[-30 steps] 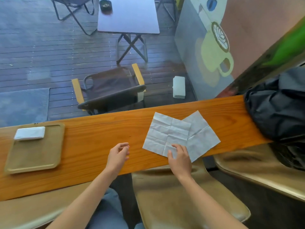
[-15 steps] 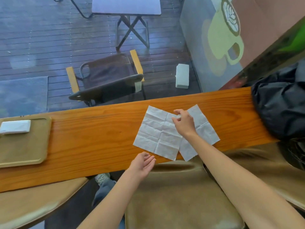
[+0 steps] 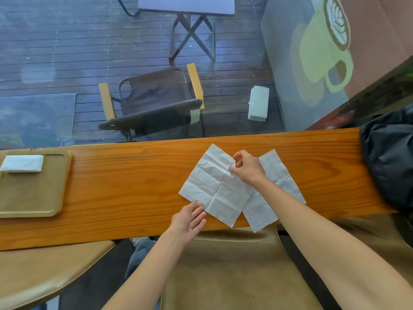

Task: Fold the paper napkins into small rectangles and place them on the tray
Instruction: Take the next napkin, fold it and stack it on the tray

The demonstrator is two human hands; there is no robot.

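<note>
Two unfolded white paper napkins lie overlapping on the wooden counter. The top napkin is creased into squares; the second napkin lies partly under it to the right. My right hand pinches the top napkin's far right corner between thumb and fingers. My left hand is open, fingertips touching that napkin's near left corner. A tan tray sits at the counter's left end with one folded napkin in its far corner.
A dark jacket or bag is heaped on the counter's right end. Tan chair seats stand below the near edge. A glass window rises behind the counter, with a deck chair and table outside.
My right hand went from the top napkin's near edge to its far right corner and pinched it. My left hand moved right to the napkin's near left corner. The view shifted right.
</note>
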